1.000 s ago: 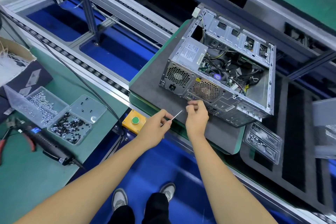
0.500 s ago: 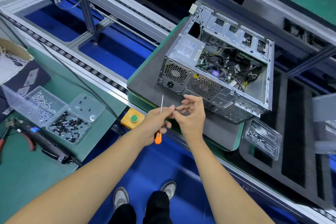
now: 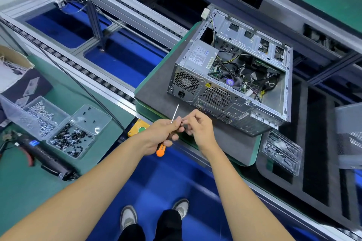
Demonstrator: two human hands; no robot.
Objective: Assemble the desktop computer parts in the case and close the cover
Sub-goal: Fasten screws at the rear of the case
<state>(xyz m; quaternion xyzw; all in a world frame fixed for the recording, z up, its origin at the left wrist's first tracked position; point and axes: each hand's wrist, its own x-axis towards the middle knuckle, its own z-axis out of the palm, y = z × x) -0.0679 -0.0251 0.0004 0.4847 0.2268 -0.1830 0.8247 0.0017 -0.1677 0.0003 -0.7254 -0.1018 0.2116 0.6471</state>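
An open grey desktop case (image 3: 231,82) lies on its side on a grey pallet (image 3: 156,94), its rear panel with two fan grilles facing me and cables and boards showing inside. My left hand (image 3: 162,133) grips an orange-handled screwdriver (image 3: 174,115) with the thin shaft pointing up toward the case. My right hand (image 3: 197,125) is just to its right, its fingertips pinched together against the left hand's fingers near the shaft. What the right fingers pinch is too small to make out. Both hands are in front of the case, not touching it.
On the green bench at left stand clear trays of silver screws (image 3: 42,117) and black screws (image 3: 70,141), an electric screwdriver (image 3: 45,155), pliers and a cardboard box. A yellow button box (image 3: 139,128) sits by the conveyor rail. A clear parts tray (image 3: 282,150) lies right of the pallet.
My left hand turned the screwdriver so its shaft points up, and the orange handle came into view. My right hand left the case's rear panel and met the left hand.
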